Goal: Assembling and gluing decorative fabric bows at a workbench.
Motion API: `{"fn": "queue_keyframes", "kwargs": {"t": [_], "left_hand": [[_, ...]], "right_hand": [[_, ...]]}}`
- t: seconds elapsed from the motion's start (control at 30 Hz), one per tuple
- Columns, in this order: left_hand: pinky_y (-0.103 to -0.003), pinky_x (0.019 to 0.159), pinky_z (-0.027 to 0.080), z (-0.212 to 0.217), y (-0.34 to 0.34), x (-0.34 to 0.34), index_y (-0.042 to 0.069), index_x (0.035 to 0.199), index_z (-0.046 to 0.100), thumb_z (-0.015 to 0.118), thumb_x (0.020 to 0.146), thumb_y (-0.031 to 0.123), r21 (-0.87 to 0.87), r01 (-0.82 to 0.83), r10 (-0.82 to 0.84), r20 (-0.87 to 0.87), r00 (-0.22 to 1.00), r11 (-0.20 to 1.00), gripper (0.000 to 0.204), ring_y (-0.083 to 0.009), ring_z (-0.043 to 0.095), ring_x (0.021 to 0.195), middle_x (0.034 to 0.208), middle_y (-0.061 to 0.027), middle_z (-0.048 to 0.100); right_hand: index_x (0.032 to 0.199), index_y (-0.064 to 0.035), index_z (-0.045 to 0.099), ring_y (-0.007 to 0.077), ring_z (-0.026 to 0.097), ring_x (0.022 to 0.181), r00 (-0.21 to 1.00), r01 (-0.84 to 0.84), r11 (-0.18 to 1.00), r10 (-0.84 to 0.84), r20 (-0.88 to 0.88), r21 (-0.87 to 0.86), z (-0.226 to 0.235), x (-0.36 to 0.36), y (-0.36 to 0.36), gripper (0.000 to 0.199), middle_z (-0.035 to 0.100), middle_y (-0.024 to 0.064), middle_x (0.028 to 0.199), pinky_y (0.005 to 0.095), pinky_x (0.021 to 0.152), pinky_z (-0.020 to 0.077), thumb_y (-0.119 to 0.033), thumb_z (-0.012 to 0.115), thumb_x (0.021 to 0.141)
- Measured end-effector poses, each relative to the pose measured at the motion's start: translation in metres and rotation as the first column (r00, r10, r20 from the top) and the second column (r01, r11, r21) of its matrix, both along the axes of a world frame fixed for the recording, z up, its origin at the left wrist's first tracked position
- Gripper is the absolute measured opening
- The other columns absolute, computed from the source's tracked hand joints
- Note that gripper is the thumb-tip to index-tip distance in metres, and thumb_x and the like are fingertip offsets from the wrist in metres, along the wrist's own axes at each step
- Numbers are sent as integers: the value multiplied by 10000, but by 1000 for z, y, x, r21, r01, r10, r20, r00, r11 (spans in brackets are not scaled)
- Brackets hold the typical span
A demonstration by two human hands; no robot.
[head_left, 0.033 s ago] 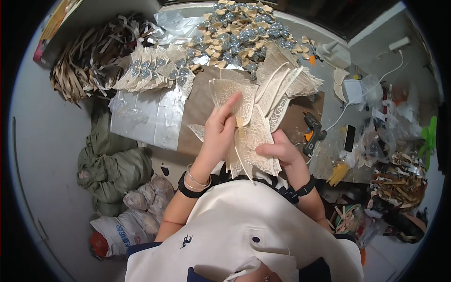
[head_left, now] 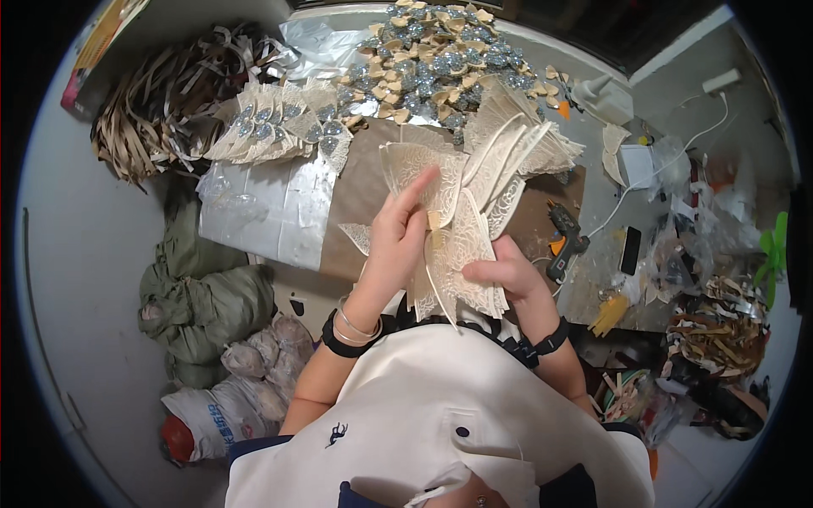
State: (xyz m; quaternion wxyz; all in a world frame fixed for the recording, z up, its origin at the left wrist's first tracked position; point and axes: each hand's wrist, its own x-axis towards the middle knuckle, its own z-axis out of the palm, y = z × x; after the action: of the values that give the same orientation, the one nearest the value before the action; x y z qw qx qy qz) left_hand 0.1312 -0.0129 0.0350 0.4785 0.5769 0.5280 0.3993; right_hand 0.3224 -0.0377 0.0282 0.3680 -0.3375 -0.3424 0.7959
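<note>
In front of my body I hold a stack of cream bow-shaped pieces (head_left: pixel 478 267) with a raised lace pattern. A small yellowish band shows at their narrow middle. My left hand (head_left: pixel 400 233) grips the stack's left side, index finger stretched over the patterned face, other fingers partly hidden. My right hand (head_left: pixel 506 271) pinches the lower right part, thumb on top and fingers underneath. Just beyond, more cream pieces (head_left: pixel 508 123) lie fanned and overlapping on a brown sheet (head_left: pixel 356 195). Where the held stack ends and this pile begins is hard to see.
Glittery blue-grey and tan pieces (head_left: pixel 440 63) are heaped at the back. Left of them lie decorated cream pieces (head_left: pixel 279 127) and a bundle of strips (head_left: pixel 161 110). A glue gun (head_left: pixel 563 241), its cord and a phone (head_left: pixel 630 250) lie right. Green sacks (head_left: pixel 203 296) stand lower left.
</note>
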Motion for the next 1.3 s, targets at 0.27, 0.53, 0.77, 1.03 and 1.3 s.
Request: {"fn": "queue_keyframes", "kwargs": {"t": [0.27,0.53,0.77,1.03,1.3], "left_hand": [[-197,705,400,-4,-4,2,80,1358,527,422,881,-70,-37,-47,54,222,974,998,511,-43,445,780,1082,0,572],[-225,754,416,9,-6,-12,75,1270,603,472,883,-46,102,-80,104,-257,961,992,426,-112,503,839,952,-56,571],[-330,991,408,29,-17,13,60,1310,547,748,820,222,141,-20,46,-191,981,990,554,-249,533,1158,1240,-172,541],[-355,1079,322,18,-13,2,38,1361,486,776,770,186,-9,121,-121,14,993,993,674,-248,441,1282,1335,-163,497],[-358,1025,381,14,-15,5,39,1338,512,748,783,187,35,80,-80,-16,997,996,621,-280,509,1202,1260,-200,534]], "right_hand": [[1450,-1,326,189,426,1292,992,123,992,-123,-2,21,11,-2,-7,840,408,93,1434,319,1081,318,-6,618,662],[1489,-30,263,212,301,1383,997,15,985,-28,76,171,6,8,-2,944,337,83,1497,327,1137,200,-30,625,617],[1527,-50,38,228,144,1442,998,9,984,-19,53,175,1,-1,-5,1011,151,103,1552,360,1157,147,-174,674,751],[1534,-66,24,247,189,1431,994,102,986,-97,-39,134,0,-8,-6,973,168,121,1552,379,1161,166,-122,640,783],[1507,-70,152,232,349,1352,989,141,987,-137,-51,82,0,-4,-12,902,345,101,1447,371,1119,287,-141,658,764]]}}
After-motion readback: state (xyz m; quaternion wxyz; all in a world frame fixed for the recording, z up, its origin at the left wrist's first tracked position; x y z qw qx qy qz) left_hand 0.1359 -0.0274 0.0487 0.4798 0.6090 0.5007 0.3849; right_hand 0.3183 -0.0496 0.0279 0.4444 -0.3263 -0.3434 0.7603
